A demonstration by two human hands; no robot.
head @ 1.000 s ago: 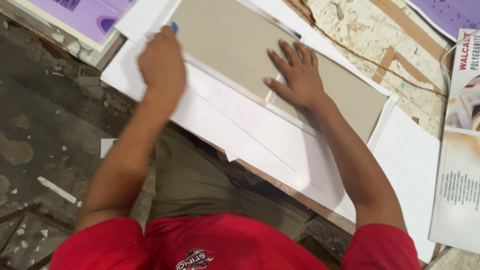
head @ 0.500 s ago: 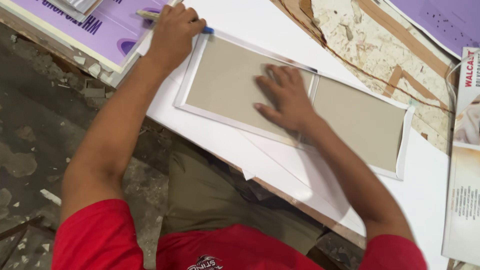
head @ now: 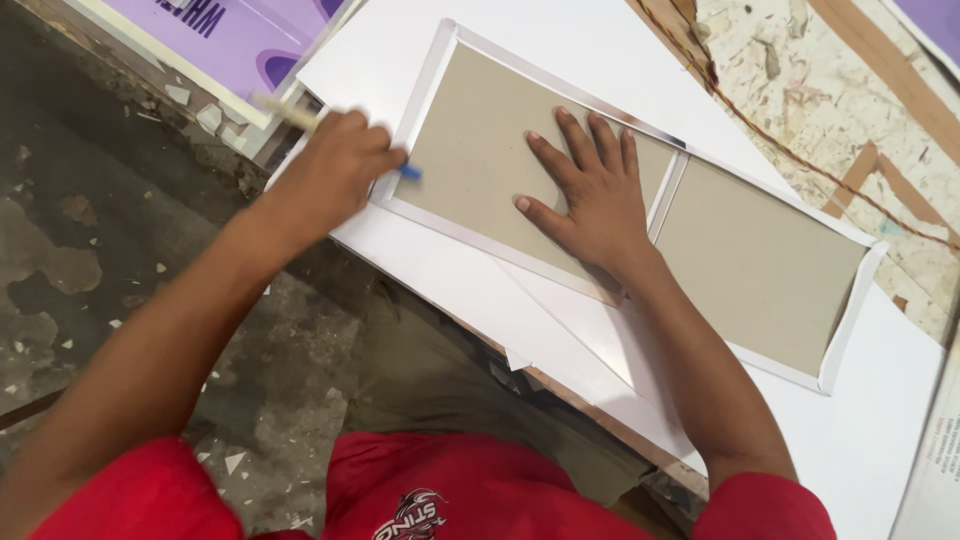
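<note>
- Hands: both belong to the person wearing the head camera, seen from above; red shirt sleeves at the bottom edge of the view.
- Left hand: grip clenched around a thin tool with a pale handle and a blue tip. The handle sticks out up-left of the fist; the blue tip pokes out on the right side of the fist, touching the white folded border at the left end of the cardboard panel.
- Right hand: grip released, palm flat, fingers spread and pressing down on the same grey-brown cardboard panel, near its right edge. It grasps nothing.
- Cover assembly: two grey-brown cardboard panels lie side by side, tilted down to the right. A narrow white strip separates the left one from the second panel. White paper is folded over the outer edges of both, forming a thin white frame.
- Position: the assembly rests on a stack of large white sheets that cover the counter. One loose white sheet lies under the right forearm and juts toward the near edge of the stack.
- Surroundings: purple printed board with a pale border at upper left, just beside the left hand. Rough, speckled wooden surface at upper right, with a reddish-brown string running across it. Dark, stained floor at left, dotted with small white paper scraps.
</note>
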